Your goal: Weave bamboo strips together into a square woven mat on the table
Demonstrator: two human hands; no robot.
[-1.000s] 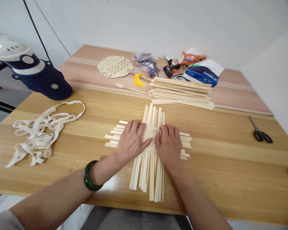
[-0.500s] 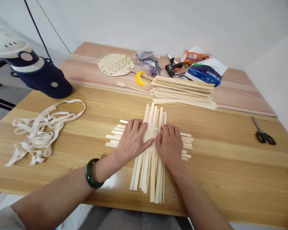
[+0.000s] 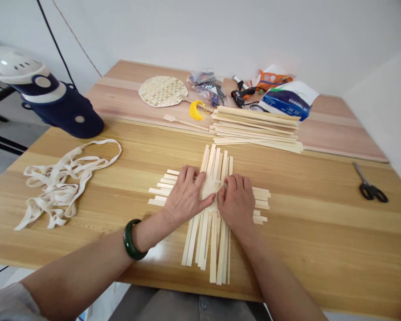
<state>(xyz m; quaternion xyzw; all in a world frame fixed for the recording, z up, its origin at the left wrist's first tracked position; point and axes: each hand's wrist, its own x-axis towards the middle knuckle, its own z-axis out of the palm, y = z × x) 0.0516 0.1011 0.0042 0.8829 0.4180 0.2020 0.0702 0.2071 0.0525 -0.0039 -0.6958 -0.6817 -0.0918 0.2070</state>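
Far to the left of the left hand, a navy container with a clear domed lid (image 3: 58, 98) leans at the back of the bench (image 3: 307, 254). Nearer than it, still well left of that hand, a white ribbon (image 3: 58, 183) lies in loose loops. A green bangle (image 3: 132, 240) circles the left wrist, and beyond the hand, toward the wall, lies a round woven fan (image 3: 162, 91). The left hand (image 3: 184, 196) lies palm down and partly open on the crossed pale strips (image 3: 203, 236), its thumb stretched toward the right hand (image 3: 236, 200). The strips spread under and between both hands, some running away from the person, others sideways. The right hand is half curled over their right part, fingers bent; whether it pinches a strip cannot be told. Beyond it are a yellow bundle (image 3: 196, 111), a plastic bag (image 3: 207, 87), a glue gun (image 3: 241, 96), a pile of strips (image 3: 257, 129) and a blue packet (image 3: 284, 103). Well apart, to its right, lie black-handled scissors (image 3: 370, 189).
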